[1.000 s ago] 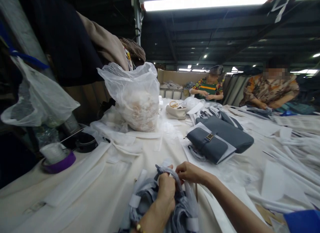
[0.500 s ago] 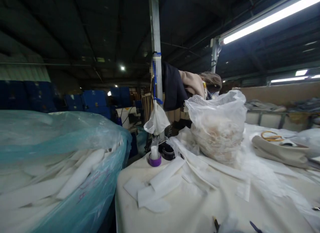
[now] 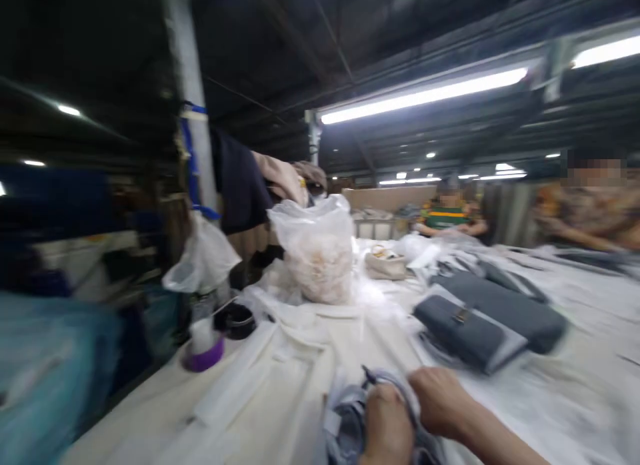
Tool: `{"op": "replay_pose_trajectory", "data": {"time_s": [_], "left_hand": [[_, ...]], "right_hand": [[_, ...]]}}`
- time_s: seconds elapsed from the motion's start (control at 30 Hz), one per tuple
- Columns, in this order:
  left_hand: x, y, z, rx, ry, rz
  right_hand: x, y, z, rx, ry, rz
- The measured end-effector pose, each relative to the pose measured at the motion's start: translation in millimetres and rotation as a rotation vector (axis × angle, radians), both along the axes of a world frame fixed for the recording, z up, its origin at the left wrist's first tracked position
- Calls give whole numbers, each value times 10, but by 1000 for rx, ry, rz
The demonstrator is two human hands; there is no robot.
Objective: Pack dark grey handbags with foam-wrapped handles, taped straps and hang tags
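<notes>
The picture is smeared by head motion. At the bottom centre my left hand (image 3: 387, 428) and my right hand (image 3: 440, 402) are both closed on a bundle of grey-blue straps (image 3: 350, 422) with white paper bands, lying on the white-covered table (image 3: 280, 412). The hands touch each other at the top of the bundle. Two grey handbags (image 3: 487, 318) with a gold clasp lie just beyond my right hand.
A clear plastic bag of pale stuffing (image 3: 317, 252) stands mid-table, with a beige pouch (image 3: 385, 264) behind it. A purple tape roll (image 3: 204, 355) sits at the left edge beside a post (image 3: 193, 118) hung with clothes. Two other people (image 3: 445, 212) work at the far side.
The view has swung back right from the blue-wrapped pile on the left, so my hands and the strap bundle are in sight again, held much as a second ago.
</notes>
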State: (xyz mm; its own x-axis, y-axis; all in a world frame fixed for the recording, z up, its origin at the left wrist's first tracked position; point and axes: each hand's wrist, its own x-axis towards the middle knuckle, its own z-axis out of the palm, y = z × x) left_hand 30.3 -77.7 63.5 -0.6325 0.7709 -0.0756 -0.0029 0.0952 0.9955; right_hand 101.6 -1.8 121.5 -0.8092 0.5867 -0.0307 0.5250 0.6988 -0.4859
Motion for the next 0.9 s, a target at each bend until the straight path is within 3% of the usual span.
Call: {"op": "replay_pose_trajectory", "data": {"time_s": [0.1,0.27,0.57,0.77,0.9], "left_hand": [[121,86,30,-180,222,-59],[50,49,84,-261,427,-123],[61,21,-48,-256,447,-146],[106,-29,-11,-263,471,-142],[145,-80,59,-263,483,-119]], "right_hand": [[266,117,-13,-78,-139,-175],[329,46,-157,-259,6,-290],[548,-155,-265,-791,372,-352],[488,-182,-438,-870,540,-582],[397,-251,-471,-948,613,-650]]}}
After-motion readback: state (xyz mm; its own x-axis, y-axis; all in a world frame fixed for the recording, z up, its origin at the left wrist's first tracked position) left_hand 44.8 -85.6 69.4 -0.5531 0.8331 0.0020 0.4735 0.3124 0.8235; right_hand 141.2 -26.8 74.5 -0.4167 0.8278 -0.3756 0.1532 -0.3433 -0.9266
